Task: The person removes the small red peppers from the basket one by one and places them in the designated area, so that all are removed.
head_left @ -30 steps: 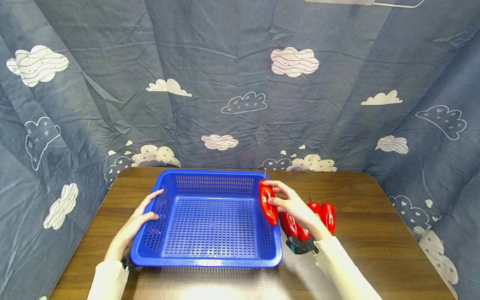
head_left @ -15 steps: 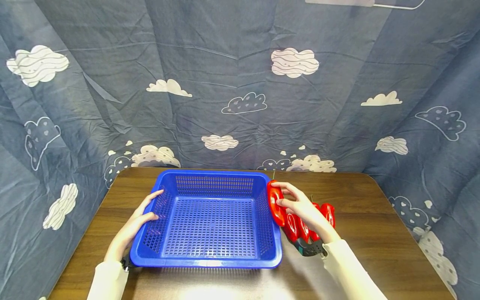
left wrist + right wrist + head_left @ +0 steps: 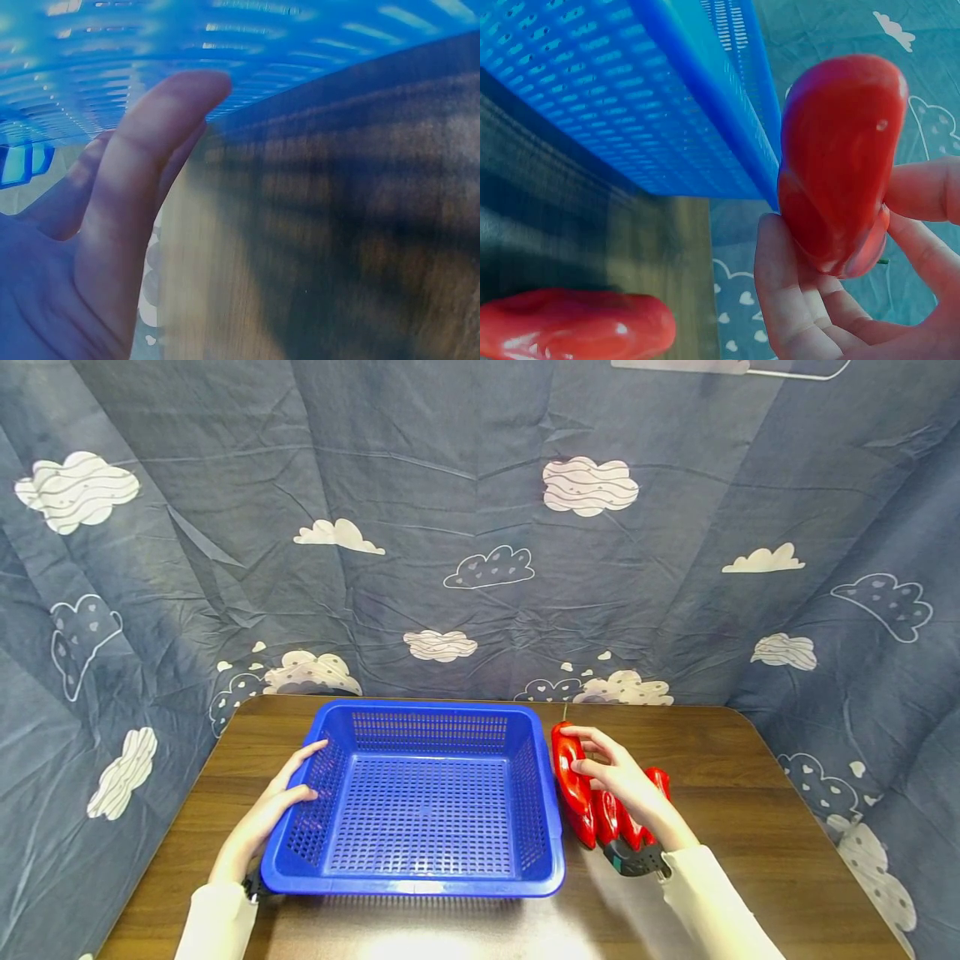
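My left hand (image 3: 262, 806) grips the left side of a blue plastic basket (image 3: 420, 885), with the thumb and a finger reaching over its rim. In the left wrist view the perforated wall (image 3: 262, 45) shows above the fingers. My right hand (image 3: 618, 777) holds a red pepper (image 3: 572, 772) between thumb and fingers, just outside the basket's right rim. Seen from the right wrist, the pepper (image 3: 840, 157) stands end-on, above table level, with a bit of green stem showing below it. The basket has nothing in it.
Several more red peppers (image 3: 606, 814) lie on the wooden table (image 3: 735, 827) right of the basket, partly hidden by my right hand and wrist strap. One pepper (image 3: 577, 322) shows low in the right wrist view. A dark cloth with clouds (image 3: 480, 485) hangs behind.
My right hand has carried the pepper rightward, from over the basket's right edge to outside it, above the other peppers. The left hand and basket have stayed put.
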A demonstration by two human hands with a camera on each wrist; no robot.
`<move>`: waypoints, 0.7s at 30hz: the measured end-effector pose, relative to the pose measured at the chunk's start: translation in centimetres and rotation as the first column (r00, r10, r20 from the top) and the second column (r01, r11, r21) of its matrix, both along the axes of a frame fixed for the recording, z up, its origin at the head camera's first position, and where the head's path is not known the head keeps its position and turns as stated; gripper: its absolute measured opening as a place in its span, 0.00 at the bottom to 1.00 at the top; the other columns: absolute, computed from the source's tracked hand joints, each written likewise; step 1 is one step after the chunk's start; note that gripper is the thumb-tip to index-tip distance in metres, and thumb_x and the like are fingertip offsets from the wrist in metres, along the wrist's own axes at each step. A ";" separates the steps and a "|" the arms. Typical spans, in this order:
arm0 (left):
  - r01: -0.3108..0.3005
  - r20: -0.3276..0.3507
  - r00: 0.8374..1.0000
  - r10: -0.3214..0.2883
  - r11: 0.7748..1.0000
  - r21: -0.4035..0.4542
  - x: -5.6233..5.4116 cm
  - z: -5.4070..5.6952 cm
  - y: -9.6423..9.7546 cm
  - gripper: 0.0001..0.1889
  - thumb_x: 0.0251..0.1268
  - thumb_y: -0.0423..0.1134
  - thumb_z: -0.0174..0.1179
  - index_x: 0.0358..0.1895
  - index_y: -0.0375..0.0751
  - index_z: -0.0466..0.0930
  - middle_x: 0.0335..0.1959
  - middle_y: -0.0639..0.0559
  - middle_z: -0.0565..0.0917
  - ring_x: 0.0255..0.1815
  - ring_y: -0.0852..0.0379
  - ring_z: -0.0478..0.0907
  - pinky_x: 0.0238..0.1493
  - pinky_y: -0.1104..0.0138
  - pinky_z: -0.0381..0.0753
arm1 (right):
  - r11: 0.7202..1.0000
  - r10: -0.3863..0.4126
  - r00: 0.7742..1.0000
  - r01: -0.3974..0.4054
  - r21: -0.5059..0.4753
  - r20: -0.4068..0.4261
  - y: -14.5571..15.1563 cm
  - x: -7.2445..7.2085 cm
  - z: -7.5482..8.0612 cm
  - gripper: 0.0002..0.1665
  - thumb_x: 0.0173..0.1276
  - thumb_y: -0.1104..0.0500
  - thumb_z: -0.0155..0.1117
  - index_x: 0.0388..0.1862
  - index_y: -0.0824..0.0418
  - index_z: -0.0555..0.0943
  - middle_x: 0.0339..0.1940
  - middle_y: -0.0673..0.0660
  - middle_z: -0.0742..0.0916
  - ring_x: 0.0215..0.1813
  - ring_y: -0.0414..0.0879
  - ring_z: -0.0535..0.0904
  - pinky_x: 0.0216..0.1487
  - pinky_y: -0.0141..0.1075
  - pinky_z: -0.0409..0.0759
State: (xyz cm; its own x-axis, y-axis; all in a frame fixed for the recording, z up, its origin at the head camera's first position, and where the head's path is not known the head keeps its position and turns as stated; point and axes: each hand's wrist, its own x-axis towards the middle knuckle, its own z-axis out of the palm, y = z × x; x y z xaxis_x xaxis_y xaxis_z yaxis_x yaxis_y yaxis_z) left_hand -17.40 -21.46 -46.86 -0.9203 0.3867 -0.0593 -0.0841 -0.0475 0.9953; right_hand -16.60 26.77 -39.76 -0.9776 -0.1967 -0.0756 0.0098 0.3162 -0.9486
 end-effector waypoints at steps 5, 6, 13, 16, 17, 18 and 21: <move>0.002 0.001 1.000 -0.002 1.000 -0.007 0.0 0.0 0.0 0.37 0.64 0.26 0.43 0.76 0.54 0.47 0.69 0.29 0.51 0.55 0.37 0.67 0.43 0.48 0.76 | 1.000 -0.009 1.000 0.008 -0.026 -0.012 0.6 0.3 0.0 0.29 0.67 0.66 0.57 0.67 0.60 0.68 0.58 0.68 0.73 0.58 0.59 0.66 0.44 0.44 0.75; 0.002 0.000 1.000 -0.002 1.000 -0.006 0.0 0.0 0.0 0.37 0.64 0.26 0.43 0.76 0.54 0.47 0.69 0.29 0.51 0.55 0.37 0.67 0.43 0.48 0.76 | 1.000 -0.006 1.000 0.006 -0.028 -0.017 0.8 0.4 -0.1 0.29 0.67 0.66 0.57 0.67 0.61 0.68 0.58 0.69 0.73 0.58 0.59 0.66 0.44 0.44 0.75; 0.007 -0.010 1.000 -0.007 1.000 0.002 0.0 -0.1 0.0 0.38 0.63 0.25 0.43 0.75 0.54 0.47 0.68 0.28 0.51 0.54 0.37 0.68 0.42 0.47 0.77 | 1.000 -0.010 0.999 0.010 -0.008 -0.037 1.9 0.5 -0.3 0.29 0.67 0.66 0.56 0.67 0.60 0.67 0.59 0.70 0.72 0.58 0.59 0.67 0.43 0.45 0.76; 0.007 -0.008 1.000 -0.007 1.000 0.005 -0.1 -0.1 0.0 0.38 0.63 0.25 0.43 0.75 0.54 0.47 0.67 0.29 0.52 0.54 0.38 0.68 0.43 0.48 0.77 | 1.000 -0.015 0.999 0.015 0.005 -0.045 2.4 0.6 -0.5 0.28 0.67 0.67 0.55 0.67 0.61 0.67 0.58 0.70 0.72 0.54 0.58 0.70 0.43 0.47 0.76; 0.006 -0.006 1.000 -0.006 1.000 0.005 -0.1 -0.1 0.0 0.38 0.63 0.25 0.43 0.75 0.54 0.47 0.67 0.29 0.52 0.54 0.38 0.68 0.43 0.48 0.76 | 1.000 -0.016 0.999 0.016 0.007 -0.047 2.5 0.6 -0.6 0.28 0.67 0.67 0.55 0.67 0.61 0.67 0.58 0.71 0.72 0.53 0.58 0.71 0.43 0.48 0.77; 0.006 -0.006 1.000 -0.006 1.000 0.005 -0.1 -0.1 0.0 0.38 0.63 0.25 0.43 0.75 0.54 0.47 0.67 0.29 0.52 0.54 0.39 0.68 0.43 0.48 0.76 | 1.000 -0.017 0.999 0.017 0.009 -0.048 2.7 0.6 -0.7 0.28 0.67 0.67 0.54 0.67 0.61 0.67 0.58 0.71 0.72 0.52 0.58 0.72 0.43 0.48 0.77; 0.005 -0.006 1.000 -0.005 1.000 0.006 -0.1 -0.1 0.0 0.38 0.62 0.25 0.43 0.75 0.53 0.47 0.67 0.29 0.52 0.54 0.39 0.68 0.44 0.49 0.76 | 1.000 -0.025 0.998 0.026 0.011 -0.053 3.1 0.7 -0.8 0.28 0.67 0.67 0.54 0.66 0.62 0.67 0.57 0.70 0.72 0.51 0.56 0.72 0.42 0.48 0.77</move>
State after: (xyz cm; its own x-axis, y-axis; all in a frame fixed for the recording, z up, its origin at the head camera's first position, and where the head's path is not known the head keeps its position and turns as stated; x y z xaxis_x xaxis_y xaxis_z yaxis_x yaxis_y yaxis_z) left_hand -17.50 -21.47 -47.01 -0.9187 0.3916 -0.0513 -0.0783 -0.0534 0.9955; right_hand -15.93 29.83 -40.61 -0.9849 -0.1711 -0.0255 -0.0324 0.3273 -0.9444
